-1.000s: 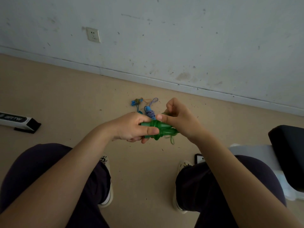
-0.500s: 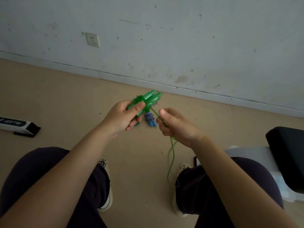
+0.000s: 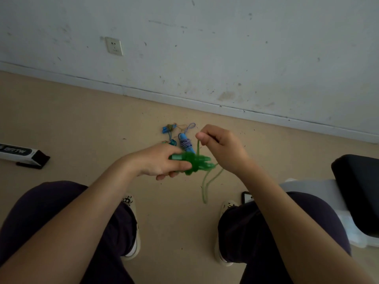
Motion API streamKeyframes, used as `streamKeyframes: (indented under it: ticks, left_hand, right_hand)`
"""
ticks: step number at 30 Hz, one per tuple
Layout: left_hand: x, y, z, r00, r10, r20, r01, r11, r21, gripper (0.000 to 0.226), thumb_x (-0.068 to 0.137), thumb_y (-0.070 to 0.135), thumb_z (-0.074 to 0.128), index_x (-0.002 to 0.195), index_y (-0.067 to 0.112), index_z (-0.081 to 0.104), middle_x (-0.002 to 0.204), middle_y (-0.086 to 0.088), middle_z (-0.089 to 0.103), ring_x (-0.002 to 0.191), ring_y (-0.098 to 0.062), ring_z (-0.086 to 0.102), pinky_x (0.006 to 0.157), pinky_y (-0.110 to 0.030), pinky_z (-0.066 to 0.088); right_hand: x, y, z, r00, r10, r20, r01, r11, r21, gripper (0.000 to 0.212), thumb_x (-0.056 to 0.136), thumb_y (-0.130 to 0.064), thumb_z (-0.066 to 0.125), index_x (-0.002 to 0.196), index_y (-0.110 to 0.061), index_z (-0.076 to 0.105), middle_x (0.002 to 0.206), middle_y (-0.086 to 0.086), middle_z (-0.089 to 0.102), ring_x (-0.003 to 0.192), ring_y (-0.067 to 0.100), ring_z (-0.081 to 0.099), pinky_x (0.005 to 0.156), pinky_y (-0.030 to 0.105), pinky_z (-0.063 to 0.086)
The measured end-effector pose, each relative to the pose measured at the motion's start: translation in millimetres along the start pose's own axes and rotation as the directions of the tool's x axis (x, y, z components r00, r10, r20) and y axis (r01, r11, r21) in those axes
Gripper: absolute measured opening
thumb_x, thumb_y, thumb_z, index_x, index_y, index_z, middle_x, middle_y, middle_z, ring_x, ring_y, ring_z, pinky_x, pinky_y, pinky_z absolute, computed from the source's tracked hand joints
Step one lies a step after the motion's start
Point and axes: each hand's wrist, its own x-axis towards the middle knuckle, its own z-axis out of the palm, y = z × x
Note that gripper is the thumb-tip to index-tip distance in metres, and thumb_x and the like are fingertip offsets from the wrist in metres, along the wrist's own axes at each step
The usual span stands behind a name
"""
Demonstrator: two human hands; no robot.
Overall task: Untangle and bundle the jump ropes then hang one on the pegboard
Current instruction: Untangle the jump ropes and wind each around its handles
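Swinging back down to mid-frame, the left hand (image 3: pixel 164 159) is clamping the green rope's handles (image 3: pixel 191 160) while the right hand (image 3: pixel 223 146) is pinching its cord (image 3: pixel 198 147) — another wrap going on, bundle nearly done.

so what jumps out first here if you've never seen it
The green rope at centre: the left hand grips its handles while the right hand pinches a strand above, a loop dangling. Behind, on the floor, lie a blue rope and a smaller blue bundle.
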Motion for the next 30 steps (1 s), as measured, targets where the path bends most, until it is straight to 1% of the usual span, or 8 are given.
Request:
streamKeyframes:
  ticks: [5, 8, 11, 14, 17, 23, 27, 30]
  left_hand:
    - [-8, 11, 2, 0.982, 0.144, 0.122, -0.119, 0.975, -0.188, 0.015, 0.083, 0.054, 0.067, 0.076, 0.041, 0.066, 0.067, 0.002, 0.063, 0.047, -0.016, 0.05, 0.049, -0.023, 0.044]
    - [-9, 9, 3, 0.978, 0.171, 0.12, -0.15, 0.974, -0.171, 0.015, 0.09, 0.047, 0.068, 0.087, 0.032, 0.066, 0.069, 0.001, 0.065, 0.05, -0.018, 0.052, 0.052, -0.022, 0.046]
    - [-8, 9, 3, 0.977, 0.176, 0.117, -0.155, 0.974, -0.168, 0.018, 0.085, 0.05, 0.066, 0.088, 0.032, 0.066, 0.071, 0.0, 0.066, 0.052, -0.018, 0.054, 0.054, -0.025, 0.049]
    - [-7, 8, 3, 0.979, 0.178, 0.097, -0.162, 0.974, -0.158, 0.012, 0.087, 0.05, 0.067, 0.08, 0.04, 0.066, 0.071, 0.001, 0.066, 0.054, -0.017, 0.055, 0.055, -0.027, 0.05]
    - [-5, 4, 3, 0.982, 0.179, 0.053, -0.167, 0.97, -0.174, 0.013, 0.087, 0.051, 0.069, 0.08, 0.039, 0.066, 0.071, 0.0, 0.066, 0.053, -0.016, 0.055, 0.056, -0.027, 0.049]
    - [1, 1, 2, 0.972, 0.183, -0.144, -0.215, 0.945, -0.248, 0.041, 0.087, 0.049, 0.064, 0.105, 0.013, 0.063, 0.068, 0.002, 0.063, 0.052, -0.013, 0.05, 0.051, -0.026, 0.048]
    - [8, 2, 9, 0.925, 0.146, -0.35, -0.284, 0.879, -0.383, 0.041, 0.086, 0.045, 0.063, 0.108, 0.01, 0.063, 0.064, 0.002, 0.061, 0.048, -0.011, 0.047, 0.046, -0.025, 0.045]
    - [13, -2, 0, 0.842, 0.04, -0.539, -0.332, 0.824, -0.459, 0.046, 0.088, 0.047, 0.063, 0.104, 0.003, 0.061, 0.063, 0.001, 0.059, 0.045, -0.011, 0.044, 0.043, -0.026, 0.041]
  right_hand:
    - [4, 13, 0, 0.988, 0.152, 0.004, -0.152, 0.982, 0.111, 0.039, 0.094, -0.032, 0.064, 0.081, 0.005, 0.063, 0.056, -0.004, 0.04, 0.046, 0.002, 0.034, 0.048, 0.012, 0.03]
    - [1, 18, 2, 0.97, 0.228, 0.086, -0.242, 0.941, 0.236, 0.023, 0.085, -0.027, 0.076, 0.087, -0.014, 0.058, 0.051, -0.009, 0.043, 0.043, 0.005, 0.032, 0.043, 0.016, 0.029]
    - [-1, 21, 1, 0.972, 0.211, 0.103, -0.233, 0.928, 0.291, 0.027, 0.084, -0.024, 0.077, 0.077, -0.019, 0.051, 0.05, -0.013, 0.041, 0.045, 0.006, 0.031, 0.045, 0.018, 0.029]
    - [-1, 20, 0, 0.964, 0.243, 0.104, -0.263, 0.921, 0.286, 0.025, 0.086, -0.031, 0.075, 0.073, -0.016, 0.06, 0.055, -0.008, 0.048, 0.05, 0.008, 0.038, 0.048, 0.018, 0.033]
    - [-1, 17, 0, 0.953, 0.277, 0.119, -0.3, 0.914, 0.273, 0.044, 0.09, -0.046, 0.067, 0.077, -0.004, 0.064, 0.06, -0.002, 0.053, 0.053, 0.011, 0.045, 0.049, 0.02, 0.038]
    - [1, 8, -2, 0.951, 0.237, 0.198, -0.297, 0.877, 0.377, 0.07, 0.078, -0.069, 0.061, 0.088, 0.001, 0.062, 0.059, -0.004, 0.053, 0.052, 0.014, 0.048, 0.048, 0.021, 0.036]
    - [2, 8, -1, 0.942, 0.213, 0.261, -0.326, 0.771, 0.547, 0.058, 0.087, -0.052, 0.064, 0.106, 0.002, 0.059, 0.071, 0.002, 0.059, 0.048, 0.01, 0.041, 0.043, 0.02, 0.03]
    - [-3, 7, 8, 0.925, 0.226, 0.305, -0.368, 0.732, 0.574, 0.028, 0.09, -0.035, 0.067, 0.104, -0.011, 0.06, 0.064, -0.003, 0.049, 0.046, 0.006, 0.034, 0.042, 0.019, 0.028]
